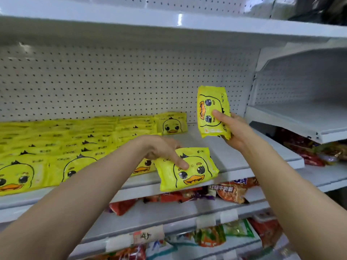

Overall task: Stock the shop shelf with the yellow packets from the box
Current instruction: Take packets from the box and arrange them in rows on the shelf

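Shelf edge [234, 173]: yellow packet [187, 168] under left fingers [181, 162].

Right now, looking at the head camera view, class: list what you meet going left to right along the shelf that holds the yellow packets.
Rows of stocked yellow packets → left hand → packet it holds at the shelf edge → upright packet → right hand gripping it → bare shelf end.

"What kind of place is this?"

"A shop. See the long white shelf [234, 152] with rows of the same yellow duck packets [62, 147], the snack bags [231, 190] below, and a little price tag [148, 236]."
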`<move>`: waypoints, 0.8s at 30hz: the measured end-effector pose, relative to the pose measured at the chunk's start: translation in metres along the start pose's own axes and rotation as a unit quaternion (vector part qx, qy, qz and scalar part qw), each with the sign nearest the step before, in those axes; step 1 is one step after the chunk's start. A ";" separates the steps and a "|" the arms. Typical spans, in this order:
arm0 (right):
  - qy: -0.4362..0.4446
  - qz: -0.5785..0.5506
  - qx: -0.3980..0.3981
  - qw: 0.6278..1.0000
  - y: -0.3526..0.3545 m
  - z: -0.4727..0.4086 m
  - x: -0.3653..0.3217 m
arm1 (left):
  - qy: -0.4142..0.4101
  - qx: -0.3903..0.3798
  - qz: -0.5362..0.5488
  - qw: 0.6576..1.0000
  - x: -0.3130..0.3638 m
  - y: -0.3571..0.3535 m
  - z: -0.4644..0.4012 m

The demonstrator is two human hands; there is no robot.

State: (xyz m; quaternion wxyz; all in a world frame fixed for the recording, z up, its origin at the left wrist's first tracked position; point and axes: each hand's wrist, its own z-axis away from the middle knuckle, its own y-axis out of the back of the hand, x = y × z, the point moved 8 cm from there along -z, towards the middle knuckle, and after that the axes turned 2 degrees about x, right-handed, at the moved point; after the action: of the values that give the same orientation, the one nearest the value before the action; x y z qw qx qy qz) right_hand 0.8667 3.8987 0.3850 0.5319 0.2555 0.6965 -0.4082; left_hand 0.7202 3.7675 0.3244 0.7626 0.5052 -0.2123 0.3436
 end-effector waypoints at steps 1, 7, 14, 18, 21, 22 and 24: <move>0.008 0.000 0.005 1.000 0.004 -0.009 -0.002 | -0.004 0.005 -0.025 1.000 0.004 0.010 -0.011; 0.041 -0.003 0.022 0.999 0.025 -0.049 -0.005 | -0.002 0.070 -0.087 0.994 0.026 0.061 -0.058; 0.031 0.008 0.019 0.999 0.050 -0.097 0.002 | 0.050 0.146 -0.133 0.979 0.036 0.125 -0.107; 0.012 0.031 -0.007 0.999 0.050 -0.128 0.004 | 0.074 0.180 -0.192 0.962 0.028 0.151 -0.132; 0.013 0.045 -0.025 0.999 0.051 -0.150 0.004 | 0.098 0.190 -0.255 0.943 0.019 0.163 -0.147; 0.010 0.043 -0.032 0.999 0.051 -0.155 0.005 | 0.105 0.190 -0.270 0.938 0.015 0.166 -0.151; 0.004 0.037 -0.041 0.998 0.052 -0.165 0.008 | 0.115 0.188 -0.293 0.930 0.008 0.169 -0.157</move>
State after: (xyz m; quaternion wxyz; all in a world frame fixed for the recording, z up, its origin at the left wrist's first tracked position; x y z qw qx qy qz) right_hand 0.8172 4.0643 0.3782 0.5543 0.2609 0.7046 -0.3582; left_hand 0.5977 3.9568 0.3726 0.7397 0.6363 0.1027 0.1936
